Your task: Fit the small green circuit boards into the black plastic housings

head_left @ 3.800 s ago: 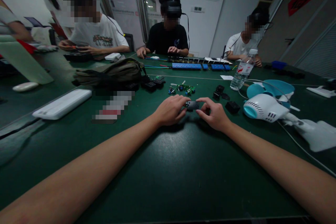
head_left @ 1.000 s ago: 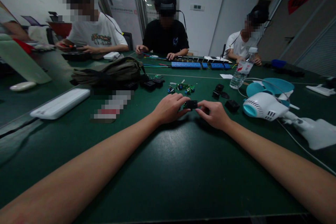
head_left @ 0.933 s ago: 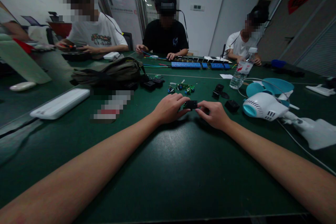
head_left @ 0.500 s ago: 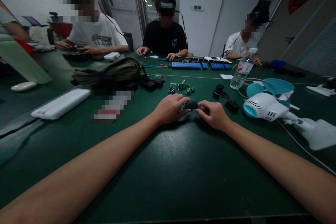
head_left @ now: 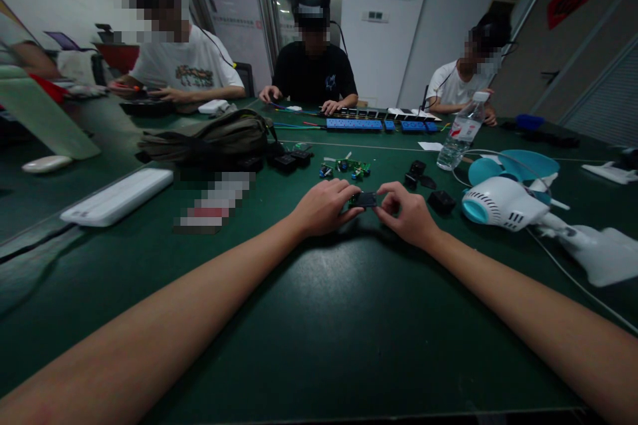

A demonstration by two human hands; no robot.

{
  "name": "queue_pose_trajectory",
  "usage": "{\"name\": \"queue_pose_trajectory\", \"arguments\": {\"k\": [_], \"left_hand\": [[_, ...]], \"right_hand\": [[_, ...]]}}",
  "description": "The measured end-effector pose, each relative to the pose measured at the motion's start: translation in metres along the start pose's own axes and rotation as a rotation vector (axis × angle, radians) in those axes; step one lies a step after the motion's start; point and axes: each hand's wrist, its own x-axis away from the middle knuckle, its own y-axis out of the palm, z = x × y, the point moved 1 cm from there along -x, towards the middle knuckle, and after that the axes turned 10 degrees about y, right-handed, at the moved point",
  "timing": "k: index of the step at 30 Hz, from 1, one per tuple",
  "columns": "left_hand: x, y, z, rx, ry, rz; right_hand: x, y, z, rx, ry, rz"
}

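Observation:
My left hand (head_left: 323,207) and my right hand (head_left: 409,216) meet over the green table (head_left: 319,319), both pinching a small black plastic part (head_left: 365,199) between their fingertips. The part sits just above the table surface, held from either end. Beyond it lie small green circuit boards (head_left: 349,167) and several loose black plastic housings (head_left: 417,172). One more black housing (head_left: 440,202) rests right of my right hand.
A white and teal handheld appliance (head_left: 503,202) with a cable lies at the right, a water bottle (head_left: 461,133) behind it. An olive bag (head_left: 214,136) and a white flat case (head_left: 117,196) are at the left. Three people sit across, near blue power strips (head_left: 353,124).
My right fingers have shifted their grip slightly on the black part, which tilted a little. My arms stay in place. The person in black moved a hand.

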Motion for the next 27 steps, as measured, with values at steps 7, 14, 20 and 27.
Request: {"name": "queue_pose_trajectory", "arguments": {"k": [7, 14, 20, 27], "left_hand": [[-0.0025, -0.0014, 0.0013, -0.039, 0.074, -0.085], [-0.0025, 0.002, -0.0003, -0.054, 0.062, -0.086], [-0.0015, 0.0016, -0.0003, -0.008, 0.057, -0.114], [0.0001, 0.0012, 0.0007, 0.037, -0.007, -0.013]], "right_hand": [[-0.0013, -0.0006, -0.0007, 0.049, -0.106, -0.022], [-0.0002, -0.0007, -0.0033, 0.044, -0.095, -0.02], [-0.0002, -0.0021, -0.0055, 0.03, -0.093, -0.019], [-0.0003, -0.0025, -0.0054, -0.086, 0.076, -0.019]]}}
